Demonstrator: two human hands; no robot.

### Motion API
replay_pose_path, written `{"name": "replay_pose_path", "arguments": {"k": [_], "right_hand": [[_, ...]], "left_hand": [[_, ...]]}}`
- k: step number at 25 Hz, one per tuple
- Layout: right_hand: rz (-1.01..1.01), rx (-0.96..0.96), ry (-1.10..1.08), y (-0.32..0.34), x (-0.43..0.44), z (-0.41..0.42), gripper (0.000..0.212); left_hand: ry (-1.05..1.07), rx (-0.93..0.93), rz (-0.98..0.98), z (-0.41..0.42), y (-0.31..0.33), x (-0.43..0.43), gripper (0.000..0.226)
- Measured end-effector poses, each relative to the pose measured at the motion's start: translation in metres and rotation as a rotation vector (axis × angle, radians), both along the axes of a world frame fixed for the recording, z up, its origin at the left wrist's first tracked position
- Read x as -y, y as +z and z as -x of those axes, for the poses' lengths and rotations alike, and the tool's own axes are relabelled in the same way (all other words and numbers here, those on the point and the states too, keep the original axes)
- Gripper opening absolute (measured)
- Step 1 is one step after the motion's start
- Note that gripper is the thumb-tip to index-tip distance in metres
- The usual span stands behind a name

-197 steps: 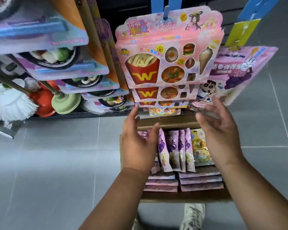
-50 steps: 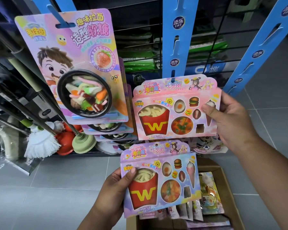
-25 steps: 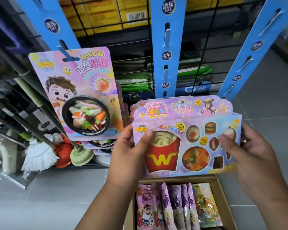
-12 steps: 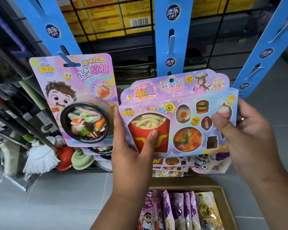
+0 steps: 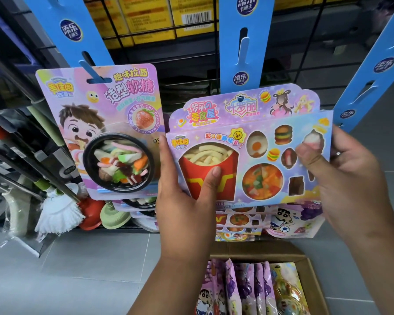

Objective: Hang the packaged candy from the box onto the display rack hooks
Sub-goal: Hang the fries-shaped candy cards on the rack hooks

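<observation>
- Grey tile floor [image 5: 77, 269], black wire rack [image 5: 191, 64] ahead, yellow cartons [image 5: 146, 19] behind its grid.
- Three blue strips hang on the rack: left strip [image 5: 62, 30], middle strip [image 5: 246, 53], right strip [image 5: 373, 76].
- Fries candy pack [image 5: 259, 155] is held up in front of the middle strip. Its top edge overlaps the strip's lower end; can't tell if the hang hole is on a hook.
- Left hand [image 5: 184, 201] grips the pack's left edge, thumb flat across the fries window, fingers hidden behind.
- Right hand [image 5: 350, 178] pinches the right edge, thumb on the front over the ice-cream piece, fingers curled behind.
- More packs of the same kind hang directly below it on the same strip.
- Noodle-bowl pack [image 5: 100, 133] hangs on the left strip, just beside the left hand.
- Cardboard box [image 5: 305, 258] sits on the floor below the hands, with pouches [image 5: 243, 289] standing on edge in a row inside.
- Mop head [image 5: 57, 214] and plungers at the left, near the floor.
</observation>
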State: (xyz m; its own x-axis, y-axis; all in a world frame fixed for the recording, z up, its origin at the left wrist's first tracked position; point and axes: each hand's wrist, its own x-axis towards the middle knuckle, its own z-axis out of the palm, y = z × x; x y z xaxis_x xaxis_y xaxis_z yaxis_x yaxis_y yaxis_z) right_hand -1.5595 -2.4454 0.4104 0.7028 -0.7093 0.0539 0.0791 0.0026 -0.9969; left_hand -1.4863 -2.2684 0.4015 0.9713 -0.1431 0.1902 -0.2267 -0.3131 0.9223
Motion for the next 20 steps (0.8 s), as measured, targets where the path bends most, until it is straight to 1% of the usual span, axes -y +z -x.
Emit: {"name": "replay_pose_path", "arguments": {"k": [5, 9, 13, 17, 20], "right_hand": [[-0.01, -0.031, 0.009, -0.007, -0.001, -0.001, 0.023], [-0.012, -0.056, 0.008, -0.019, -0.004, 0.0, 0.028], [0.01, -0.064, 0.002, -0.029, -0.006, -0.002, 0.037], [0.001, -0.059, -0.015, -0.043, -0.012, 0.01, 0.039], [0.018, -0.107, -0.067, -0.066, -0.024, 0.037, 0.041]], "left_hand": [[0.018, -0.036, -0.016, 0.001, -0.003, 0.0, 0.092], [0.036, -0.041, -0.052, 0.006, -0.014, 0.001, 0.09], [0.019, -0.058, -0.078, 0.005, -0.029, 0.001, 0.092], [-0.041, -0.116, 0.008, 0.014, -0.039, -0.008, 0.088], [-0.079, -0.161, 0.02, 0.033, -0.05, -0.023, 0.077]]}}
